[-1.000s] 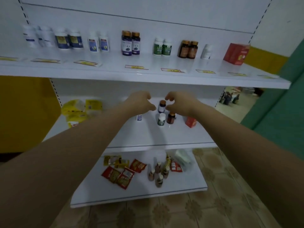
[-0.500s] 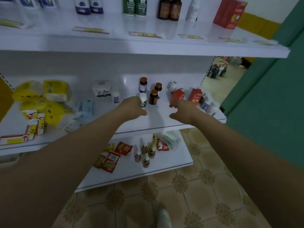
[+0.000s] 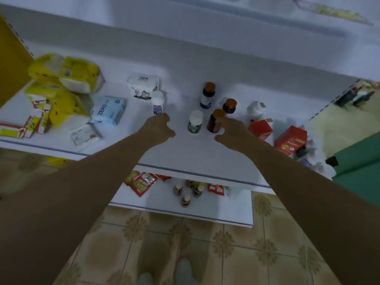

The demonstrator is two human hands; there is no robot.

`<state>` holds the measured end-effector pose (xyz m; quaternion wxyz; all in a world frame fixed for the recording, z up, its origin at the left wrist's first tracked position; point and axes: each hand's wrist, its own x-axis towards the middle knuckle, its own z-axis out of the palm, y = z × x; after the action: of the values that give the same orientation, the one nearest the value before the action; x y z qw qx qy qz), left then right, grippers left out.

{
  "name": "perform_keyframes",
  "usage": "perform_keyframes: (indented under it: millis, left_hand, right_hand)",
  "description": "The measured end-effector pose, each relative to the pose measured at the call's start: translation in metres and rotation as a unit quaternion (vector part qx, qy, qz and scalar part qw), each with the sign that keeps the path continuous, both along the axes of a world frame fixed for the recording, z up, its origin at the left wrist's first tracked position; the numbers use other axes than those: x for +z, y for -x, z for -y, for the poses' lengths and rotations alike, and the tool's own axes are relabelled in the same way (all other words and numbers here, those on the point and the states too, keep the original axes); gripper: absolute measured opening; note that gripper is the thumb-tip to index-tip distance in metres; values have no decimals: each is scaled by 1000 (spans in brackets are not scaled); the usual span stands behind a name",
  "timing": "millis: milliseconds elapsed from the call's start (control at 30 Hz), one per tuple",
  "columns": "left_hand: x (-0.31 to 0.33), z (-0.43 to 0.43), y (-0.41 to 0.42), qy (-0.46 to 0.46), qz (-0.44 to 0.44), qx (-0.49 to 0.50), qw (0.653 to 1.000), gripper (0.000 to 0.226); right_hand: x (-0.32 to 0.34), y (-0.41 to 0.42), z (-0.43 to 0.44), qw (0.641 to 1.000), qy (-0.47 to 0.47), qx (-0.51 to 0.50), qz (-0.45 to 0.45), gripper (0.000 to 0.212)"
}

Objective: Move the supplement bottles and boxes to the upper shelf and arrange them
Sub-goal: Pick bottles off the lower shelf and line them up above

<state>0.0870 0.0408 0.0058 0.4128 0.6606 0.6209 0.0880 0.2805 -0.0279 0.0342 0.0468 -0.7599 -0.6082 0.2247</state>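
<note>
Blue pack [image 3: 109,111] marked ZERO, green-labelled bottle [image 3: 195,122]

The scene is dim, with a cold bluish cast over the white middle shelf [image 3: 185,153]. The brightest area is a pale patch of ground [image 3: 339,120] at the far right. Motion blur smears the upper shelf [image 3: 205,31] and streaks its yellow label [image 3: 333,12]. The bottles [image 3: 195,122] throw faint, soft shadows to their right. Both forearms look dark and nearly featureless. The wide lens bows the shelf edges, the floor tiles [image 3: 185,243] look murky, and most print is too soft to read.
</note>
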Motion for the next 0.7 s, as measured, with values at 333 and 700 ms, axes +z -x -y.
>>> perform_keyframes:
  millis: [333,700]
  left_hand:
    - [-54,-88,-3,-119,-12,133,984,62]
    - [-86,-151,-25,-178,-81,56,979,65]
  right_hand:
    - [-70,6,-82,997,-31,-2,-71,77]
    - [-120,3,-111,991,-88,-2,-100,43]
